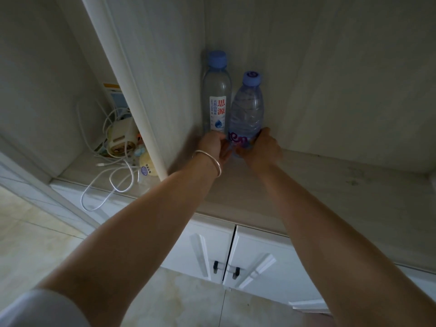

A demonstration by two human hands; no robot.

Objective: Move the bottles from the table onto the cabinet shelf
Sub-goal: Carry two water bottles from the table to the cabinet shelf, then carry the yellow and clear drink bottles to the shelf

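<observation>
Two clear water bottles with pale blue caps stand upright in the back left corner of the cabinet shelf (330, 185). The taller bottle (217, 97) carries a white label with red characters and stands against the left wall. The shorter ribbed bottle (246, 109) has a purple label and touches the taller one's right side. My left hand (213, 145), with a silver bangle on its wrist, wraps the shorter bottle's base from the left. My right hand (264, 147) wraps the same base from the right.
A white post (132, 90) divides this shelf from the left compartment, which holds a tangle of white cables (111, 178), a charger block and small items. Below the shelf are two white cabinet doors (226, 251) with dark handles. Beige floor tiles lie underneath.
</observation>
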